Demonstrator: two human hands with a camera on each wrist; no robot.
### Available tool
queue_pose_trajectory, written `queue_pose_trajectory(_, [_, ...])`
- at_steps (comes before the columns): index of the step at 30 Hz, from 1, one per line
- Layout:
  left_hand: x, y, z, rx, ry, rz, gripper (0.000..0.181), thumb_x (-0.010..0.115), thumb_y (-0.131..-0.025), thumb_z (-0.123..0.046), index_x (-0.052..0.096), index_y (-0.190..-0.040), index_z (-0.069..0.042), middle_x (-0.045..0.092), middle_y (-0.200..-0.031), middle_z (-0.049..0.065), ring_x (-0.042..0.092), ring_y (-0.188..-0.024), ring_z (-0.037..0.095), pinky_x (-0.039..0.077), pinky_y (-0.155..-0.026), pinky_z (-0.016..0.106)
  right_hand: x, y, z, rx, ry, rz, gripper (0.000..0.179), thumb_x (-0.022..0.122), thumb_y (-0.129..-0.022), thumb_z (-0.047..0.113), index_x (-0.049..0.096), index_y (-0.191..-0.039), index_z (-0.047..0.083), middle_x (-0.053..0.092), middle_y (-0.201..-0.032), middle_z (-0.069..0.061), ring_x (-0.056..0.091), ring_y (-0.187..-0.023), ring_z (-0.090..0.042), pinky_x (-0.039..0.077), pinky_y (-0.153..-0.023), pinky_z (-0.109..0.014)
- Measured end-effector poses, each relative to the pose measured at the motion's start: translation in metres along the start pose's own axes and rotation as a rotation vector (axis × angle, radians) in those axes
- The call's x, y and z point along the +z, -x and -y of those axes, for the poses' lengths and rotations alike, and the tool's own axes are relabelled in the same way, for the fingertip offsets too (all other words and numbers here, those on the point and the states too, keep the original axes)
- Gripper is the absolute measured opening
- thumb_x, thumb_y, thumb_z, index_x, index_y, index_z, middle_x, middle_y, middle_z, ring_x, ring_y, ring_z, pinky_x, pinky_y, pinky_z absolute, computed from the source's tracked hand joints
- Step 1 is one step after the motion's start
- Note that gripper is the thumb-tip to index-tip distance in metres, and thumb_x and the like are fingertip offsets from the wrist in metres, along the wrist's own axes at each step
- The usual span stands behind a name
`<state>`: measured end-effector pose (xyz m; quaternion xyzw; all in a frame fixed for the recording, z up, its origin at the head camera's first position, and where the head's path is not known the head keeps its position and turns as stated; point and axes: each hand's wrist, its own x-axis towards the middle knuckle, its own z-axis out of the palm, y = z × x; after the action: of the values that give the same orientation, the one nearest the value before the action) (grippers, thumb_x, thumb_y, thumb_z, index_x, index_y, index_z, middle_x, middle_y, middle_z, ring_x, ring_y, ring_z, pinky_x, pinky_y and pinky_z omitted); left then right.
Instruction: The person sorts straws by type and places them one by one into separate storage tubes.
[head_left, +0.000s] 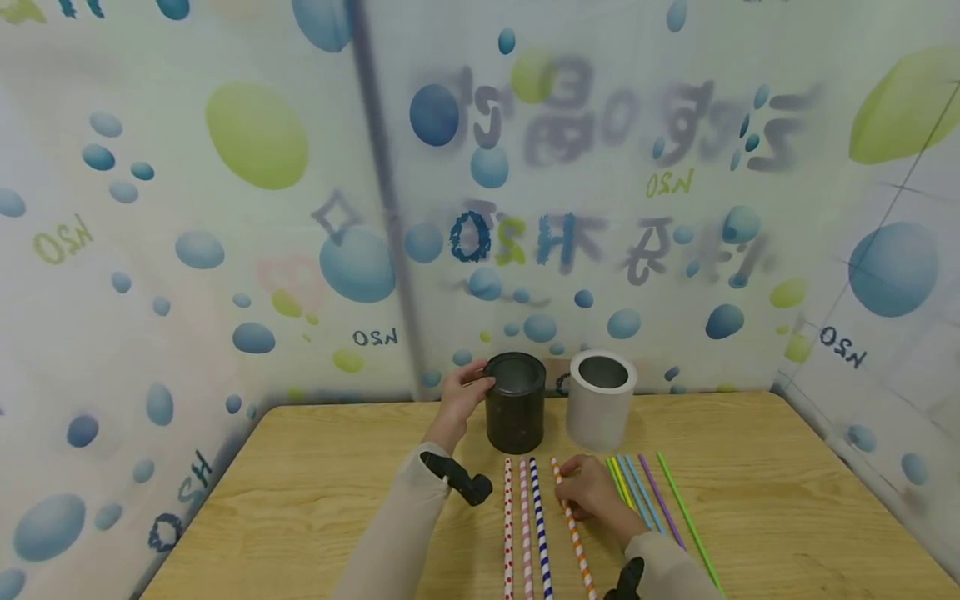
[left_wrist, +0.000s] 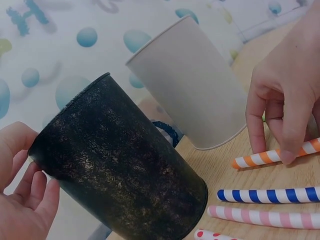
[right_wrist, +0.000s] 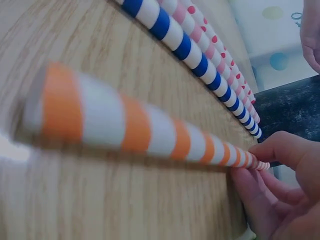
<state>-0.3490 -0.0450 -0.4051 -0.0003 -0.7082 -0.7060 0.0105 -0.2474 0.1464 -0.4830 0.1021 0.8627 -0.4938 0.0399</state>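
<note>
My left hand [head_left: 461,407] holds the rim of a black cylindrical container [head_left: 515,412] at its left side, fingers and thumb at the top edge in the left wrist view. Right of it stands a white cylindrical container [head_left: 600,417], apart from both hands. Over the table, my right hand [head_left: 592,490] pinches an orange-and-white striped paper straw [right_wrist: 136,122] near its far end, between thumb and fingers. To that straw's left lie a blue-and-white striped straw [head_left: 538,525], a pink-and-white striped straw [head_left: 526,525] and a red-dotted white straw [head_left: 508,525], side by side.
Right of my right hand lie yellow, light-blue and purple straws [head_left: 660,500] and a green straw [head_left: 686,517], partly hidden by the hand and sleeve. Behind the wooden table [head_left: 315,467] hangs a bubble-patterned curtain [head_left: 480,183], close behind the containers.
</note>
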Motion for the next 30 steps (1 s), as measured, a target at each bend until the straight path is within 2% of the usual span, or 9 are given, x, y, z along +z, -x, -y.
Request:
queue_pose_trajectory(9, [0.001, -0.002, 0.004, 0.014, -0.029, 0.004, 0.037, 0.063, -0.083, -0.005, 0.06, -0.119, -0.004, 0.055, -0.109, 0.014, 0.055, -0.096, 0.025, 0.05, -0.081, 0.037, -0.011, 0.001, 0.007, 0.009, -0.089, 0.051, 0.03, 0.063, -0.068, 0.0, 0.058, -0.098, -0.004, 0.054, -0.065, -0.006, 0.05, -0.049, -0.015, 0.047, -0.04, -0.03])
queue_pose_trajectory(13, [0.001, -0.003, 0.003, 0.006, -0.028, -0.014, 0.036, 0.064, -0.082, -0.005, 0.061, -0.118, -0.005, 0.055, -0.109, 0.014, 0.055, -0.096, 0.025, 0.05, -0.081, 0.036, -0.019, -0.001, 0.019, -0.064, -0.167, 0.05, 0.032, 0.062, -0.069, -0.003, 0.057, -0.101, -0.007, 0.055, -0.066, -0.007, 0.053, -0.049, -0.016, 0.049, -0.042, -0.034])
queue_pose_trajectory(17, [0.001, -0.004, 0.003, 0.0, -0.018, -0.015, 0.036, 0.064, -0.082, -0.006, 0.061, -0.118, -0.006, 0.055, -0.11, 0.014, 0.055, -0.096, 0.025, 0.049, -0.083, 0.038, -0.031, -0.002, 0.036, -0.146, -0.223, 0.056, 0.034, 0.061, -0.073, -0.004, 0.054, -0.106, -0.009, 0.054, -0.072, -0.009, 0.059, -0.056, -0.021, 0.052, -0.048, -0.039])
queue_pose_trajectory(23, [0.002, -0.002, 0.002, 0.008, -0.018, -0.008, 0.036, 0.063, -0.083, -0.006, 0.06, -0.119, -0.005, 0.055, -0.11, 0.014, 0.055, -0.096, 0.025, 0.049, -0.083, 0.039, -0.047, -0.006, 0.063, -0.245, -0.254, 0.027, 0.032, 0.059, -0.079, -0.002, 0.052, -0.109, -0.008, 0.051, -0.076, -0.007, 0.058, -0.061, -0.019, 0.054, -0.051, -0.04])
queue_pose_trajectory(26, [0.001, -0.001, 0.001, 0.012, -0.021, -0.005, 0.037, 0.063, -0.084, -0.006, 0.06, -0.12, -0.005, 0.054, -0.111, 0.015, 0.055, -0.097, 0.026, 0.049, -0.083, 0.038, -0.053, -0.011, 0.073, -0.277, -0.273, 0.012, 0.03, 0.059, -0.08, -0.002, 0.052, -0.109, -0.006, 0.05, -0.077, -0.008, 0.057, -0.062, -0.018, 0.054, -0.051, -0.038])
queue_pose_trajectory(30, [0.001, 0.0, 0.002, 0.008, -0.02, -0.011, 0.037, 0.063, -0.084, -0.006, 0.06, -0.12, -0.005, 0.054, -0.111, 0.014, 0.055, -0.097, 0.025, 0.049, -0.083, 0.038, -0.059, -0.021, 0.084, -0.316, -0.283, -0.01, 0.029, 0.06, -0.08, -0.002, 0.054, -0.108, -0.004, 0.053, -0.076, -0.009, 0.057, -0.061, -0.017, 0.054, -0.053, -0.041])
